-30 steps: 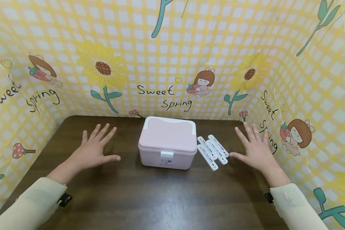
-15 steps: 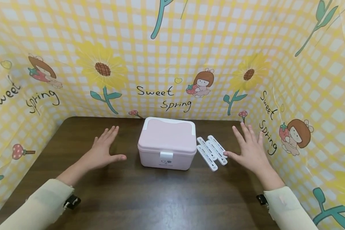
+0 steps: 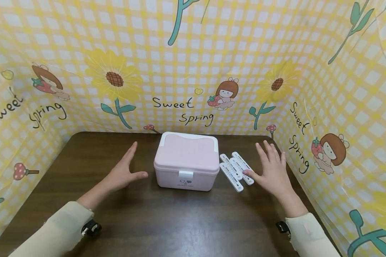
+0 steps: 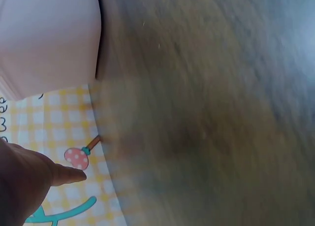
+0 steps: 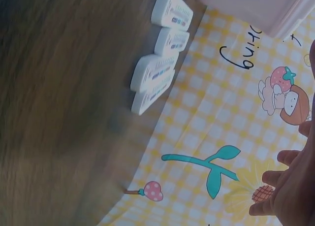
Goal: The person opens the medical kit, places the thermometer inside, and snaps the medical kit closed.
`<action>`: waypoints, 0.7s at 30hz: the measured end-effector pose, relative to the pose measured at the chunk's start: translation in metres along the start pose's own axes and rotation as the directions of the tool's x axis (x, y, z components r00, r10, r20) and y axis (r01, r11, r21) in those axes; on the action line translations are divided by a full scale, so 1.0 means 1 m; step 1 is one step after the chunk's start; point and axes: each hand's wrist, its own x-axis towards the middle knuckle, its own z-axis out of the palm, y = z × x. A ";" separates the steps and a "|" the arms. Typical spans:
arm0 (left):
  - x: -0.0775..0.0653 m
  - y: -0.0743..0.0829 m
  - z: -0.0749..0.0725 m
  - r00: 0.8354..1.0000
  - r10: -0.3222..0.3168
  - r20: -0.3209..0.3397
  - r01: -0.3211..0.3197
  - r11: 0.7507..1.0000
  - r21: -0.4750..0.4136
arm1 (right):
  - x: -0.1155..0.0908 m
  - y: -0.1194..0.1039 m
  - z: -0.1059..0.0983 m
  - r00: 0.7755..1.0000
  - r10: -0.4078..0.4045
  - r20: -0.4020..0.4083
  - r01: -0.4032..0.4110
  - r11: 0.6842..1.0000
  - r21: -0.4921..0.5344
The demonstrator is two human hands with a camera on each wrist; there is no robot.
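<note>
A pale pink lidded box [image 3: 186, 151] with a white front latch [image 3: 186, 174] stands closed in the middle of the table. Several slim white plastic sticks [image 3: 231, 177] with printed markings lie side by side just to its right. My left hand [image 3: 122, 172] hovers left of the box, fingers straight, thumb apart and pointing at it. My right hand [image 3: 272, 173] is spread right of the sticks, its thumb tip overlapping one in the head view; I cannot tell if they touch. The right wrist view shows the sticks [image 5: 152, 71] apart from the fingers [image 5: 290, 179].
A dark brown wooden table [image 3: 173, 221] lies under everything. Yellow checked cloth [image 3: 180, 71] with sunflowers and lettering stands behind and along both sides. A black wrist device [image 3: 91, 227] sits at the left cuff, another device [image 3: 282, 227] at the right.
Both hands have moved inward toward the box, the left rightward and turned more edge-on, the right leftward with its thumb over the sticks. Box and sticks have stayed put.
</note>
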 end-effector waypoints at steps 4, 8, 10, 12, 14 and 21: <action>0.002 0.001 0.009 1.000 -0.014 0.004 0.014 0.999 -0.030 | -0.001 -0.005 0.004 1.000 0.023 -0.002 -0.023 1.000 0.018; 0.004 0.001 0.018 1.000 -0.019 0.003 0.019 0.997 -0.076 | -0.001 -0.011 0.007 0.999 0.047 -0.008 -0.047 0.998 0.037; 0.005 0.001 0.022 1.000 -0.025 0.002 0.025 0.994 -0.104 | -0.002 -0.015 0.009 0.998 0.058 -0.015 -0.057 0.997 0.054; 0.006 0.002 0.026 0.999 -0.032 0.003 0.032 0.991 -0.127 | -0.002 -0.020 0.010 0.997 0.067 -0.026 -0.065 0.995 0.077; 0.008 0.004 0.029 0.999 -0.035 0.005 0.036 0.989 -0.146 | -0.003 -0.024 0.011 0.996 0.075 -0.037 -0.071 0.992 0.099; 0.013 0.007 0.038 1.000 -0.022 0.003 0.022 0.983 -0.184 | -0.005 -0.038 0.019 0.994 0.093 -0.051 -0.085 0.986 0.147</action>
